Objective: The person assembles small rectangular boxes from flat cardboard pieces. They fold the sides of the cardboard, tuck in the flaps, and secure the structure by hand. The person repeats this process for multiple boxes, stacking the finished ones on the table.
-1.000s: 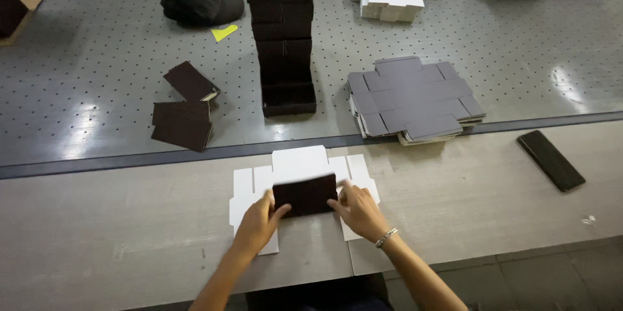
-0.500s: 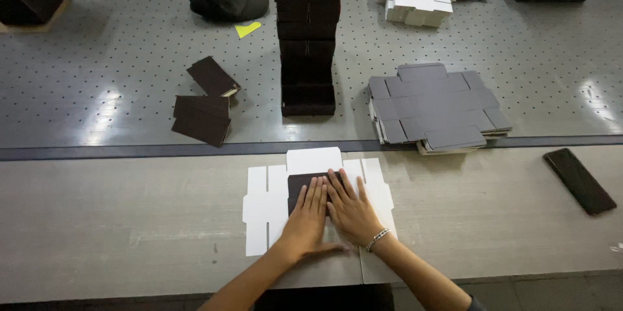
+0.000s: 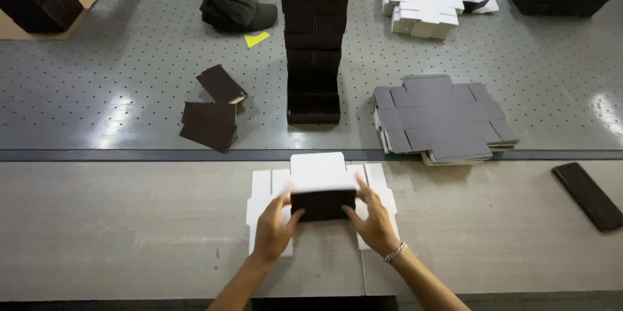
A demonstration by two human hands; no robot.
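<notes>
Folding up a flap of the white die-cut box blank (image 3: 322, 174), we are working at the near edge of the grey workbench (image 3: 117, 233), with the blank lying flat just in front of us. The raised flap is showing its dark inner face, a blackish panel standing between our hands. Our left hand (image 3: 272, 230) is gripping the panel's left end, fingers curled onto it and thumb against its face. Our right hand (image 3: 375, 220) is pinching the right end the same way, a bracelet (image 3: 394, 252) sitting on that wrist.

Beyond the blank, past a dark groove in the bench, a tall stack of dark folded boxes (image 3: 314, 45) is standing on the perforated grey mat (image 3: 130, 84). To its right a pile of flat grey blanks (image 3: 441, 116) is lying; to its left a few loose dark cardboard pieces (image 3: 211, 123) are resting. A black phone (image 3: 589, 195) is lying at the far right of the bench, well apart from our hands.
</notes>
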